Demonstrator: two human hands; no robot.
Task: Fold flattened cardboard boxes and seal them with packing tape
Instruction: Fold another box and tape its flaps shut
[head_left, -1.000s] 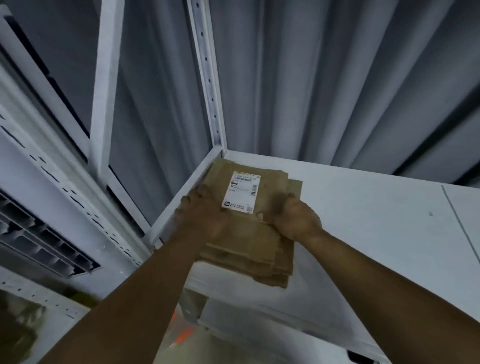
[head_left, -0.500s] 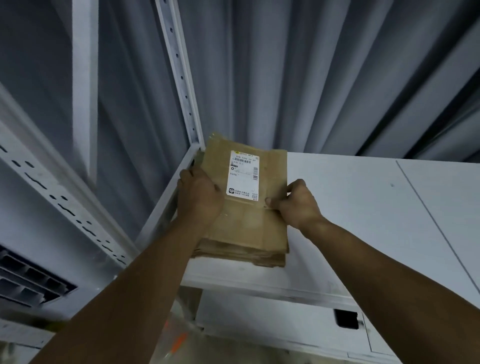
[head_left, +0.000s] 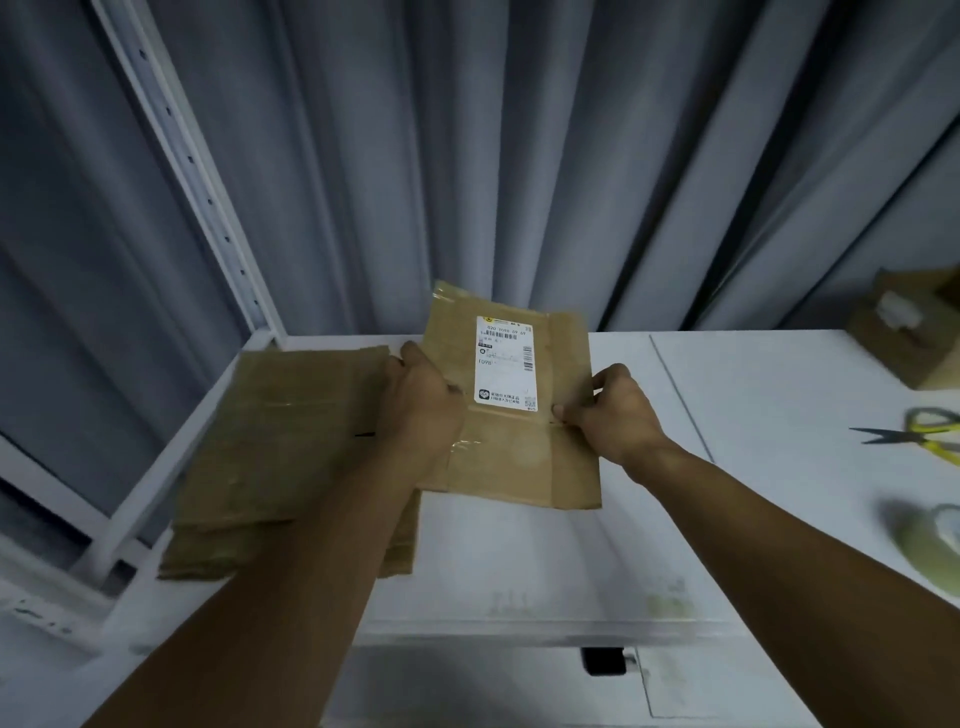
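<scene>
Brown cardboard, one flattened box (head_left: 519, 457) with a white label (head_left: 505, 364), is held up at the centre of the frame above the white table (head_left: 753, 478), just right of the stack of flat boxes (head_left: 291, 441). The left hand (head_left: 421, 410) wraps its left edge; the right hand (head_left: 618, 410) pinches the right edge, thumb in front. It looks light, stiff but creasable, slick where old tape (head_left: 462, 448) shines, so the side edges seem the best hold for opening it.

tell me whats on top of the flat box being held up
A white shipping label and glossy clear tape are stuck on the flattened box. The left hand covers its left edge, the right hand pinches the right edge; anything beneath them is hidden.
</scene>
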